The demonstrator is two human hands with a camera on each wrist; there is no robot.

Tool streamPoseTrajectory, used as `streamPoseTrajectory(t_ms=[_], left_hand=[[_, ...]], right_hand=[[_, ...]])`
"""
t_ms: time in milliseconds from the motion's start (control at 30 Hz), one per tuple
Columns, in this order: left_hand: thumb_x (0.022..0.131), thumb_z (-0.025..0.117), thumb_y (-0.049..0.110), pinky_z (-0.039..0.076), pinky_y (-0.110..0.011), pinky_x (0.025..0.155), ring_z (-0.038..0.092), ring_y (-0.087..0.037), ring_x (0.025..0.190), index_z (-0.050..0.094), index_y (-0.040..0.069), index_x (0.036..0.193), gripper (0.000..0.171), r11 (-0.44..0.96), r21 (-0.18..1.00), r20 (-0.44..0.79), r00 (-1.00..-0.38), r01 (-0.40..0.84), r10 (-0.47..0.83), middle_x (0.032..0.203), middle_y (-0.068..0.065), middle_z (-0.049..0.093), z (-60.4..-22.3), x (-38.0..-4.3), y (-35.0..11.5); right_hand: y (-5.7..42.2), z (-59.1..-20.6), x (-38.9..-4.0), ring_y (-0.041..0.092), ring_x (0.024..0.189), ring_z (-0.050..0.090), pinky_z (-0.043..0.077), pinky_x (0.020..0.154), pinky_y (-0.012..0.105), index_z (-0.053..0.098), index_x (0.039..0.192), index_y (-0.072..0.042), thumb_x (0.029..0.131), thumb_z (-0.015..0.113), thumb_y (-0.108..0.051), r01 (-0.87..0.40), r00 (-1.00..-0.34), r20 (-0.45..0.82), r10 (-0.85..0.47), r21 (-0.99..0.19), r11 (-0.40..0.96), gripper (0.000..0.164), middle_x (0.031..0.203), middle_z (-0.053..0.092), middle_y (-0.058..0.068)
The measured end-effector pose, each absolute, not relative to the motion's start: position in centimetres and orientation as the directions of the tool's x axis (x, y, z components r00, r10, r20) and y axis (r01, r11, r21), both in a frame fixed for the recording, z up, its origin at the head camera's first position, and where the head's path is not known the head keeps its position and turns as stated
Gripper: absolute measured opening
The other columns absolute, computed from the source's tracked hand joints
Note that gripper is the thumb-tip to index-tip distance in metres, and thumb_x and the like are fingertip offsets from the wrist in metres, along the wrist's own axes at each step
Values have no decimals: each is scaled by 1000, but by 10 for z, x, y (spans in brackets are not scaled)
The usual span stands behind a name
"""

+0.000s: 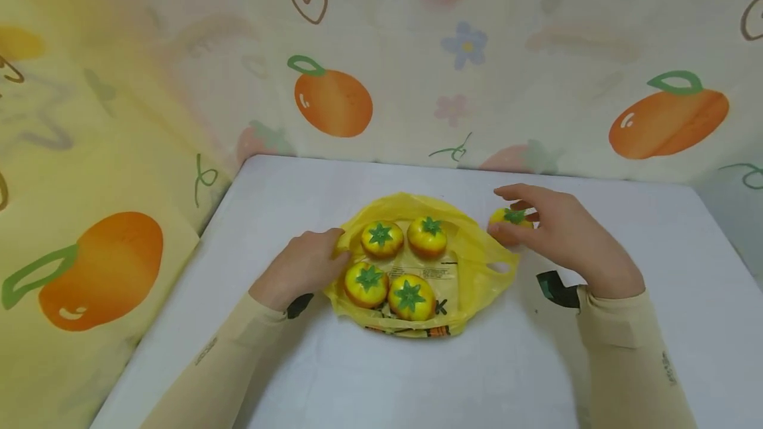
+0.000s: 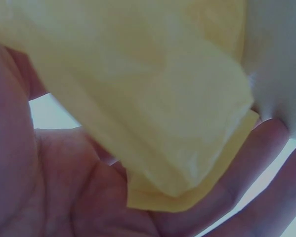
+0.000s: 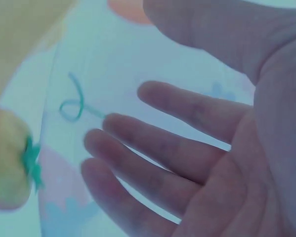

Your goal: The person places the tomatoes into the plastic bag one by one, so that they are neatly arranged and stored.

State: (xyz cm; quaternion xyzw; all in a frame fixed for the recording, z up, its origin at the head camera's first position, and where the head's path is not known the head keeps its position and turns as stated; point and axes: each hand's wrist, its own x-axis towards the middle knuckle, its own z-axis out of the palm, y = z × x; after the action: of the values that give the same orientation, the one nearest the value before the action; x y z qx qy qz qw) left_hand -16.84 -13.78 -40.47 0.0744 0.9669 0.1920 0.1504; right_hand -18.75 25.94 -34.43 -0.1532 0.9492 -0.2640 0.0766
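Observation:
A yellow plastic bag (image 1: pixel 477 283) lies spread on the table, with several yellow tomatoes (image 1: pixel 411 298) on it, each topped by a green star-shaped calyx. My left hand (image 1: pixel 303 263) holds the bag's left edge between thumb and fingers; in the left wrist view the thin plastic (image 2: pixel 152 98) hangs across the palm. Beyond the bag's right end sits one more tomato (image 1: pixel 507 216), partly hidden behind my right hand (image 1: pixel 557 230). The right wrist view shows the fingers (image 3: pixel 157 148) extended and spread with nothing in them, that tomato (image 3: pixel 9 163) off to the left.
A white cloth covers the table (image 1: pixel 381 382). Behind it and along the left hangs a fruit-printed curtain (image 1: pixel 393 85). The bag has a handle hole (image 1: pixel 498 267) on its right side.

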Motion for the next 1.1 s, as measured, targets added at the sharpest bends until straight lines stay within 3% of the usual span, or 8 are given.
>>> streamPoseTrajectory(t_ms=[167, 633, 1100], left_hand=[[106, 54, 33, 51, -37, 72, 61, -22, 74, 62, 7, 137, 41, 917, 386, -256, -944, 98, 209, 95, -7, 68, -406, -168, -138], [107, 54, 31, 49, -32, 64, 59, -21, 67, 56, 2, 147, 49, 912, 400, -279, -935, 94, 219, 93, -9, 67, -404, -169, -137], [106, 54, 31, 47, -33, 61, 59, -21, 65, 62, 4, 132, 37, 909, 405, -257, -941, 101, 219, 84, -7, 64, -406, -168, -136]], right_hand=[[271, -353, -199, 44, 135, 63, 53, 109, 64, 53, 158, -16, 102, 74, -46, -216, -957, -62, -285, -505, 835, 67, 159, 57, 15], [279, -382, -222, 51, 137, 57, 50, 110, 68, 45, 163, -13, 102, 70, -54, -132, -965, -142, -220, -463, 877, 78, 165, 46, 23], [273, -397, -228, 43, 148, 45, 37, 121, 71, 45, 163, -14, 97, 71, -62, -74, -950, -234, -205, -471, 879, 85, 167, 45, 20]])
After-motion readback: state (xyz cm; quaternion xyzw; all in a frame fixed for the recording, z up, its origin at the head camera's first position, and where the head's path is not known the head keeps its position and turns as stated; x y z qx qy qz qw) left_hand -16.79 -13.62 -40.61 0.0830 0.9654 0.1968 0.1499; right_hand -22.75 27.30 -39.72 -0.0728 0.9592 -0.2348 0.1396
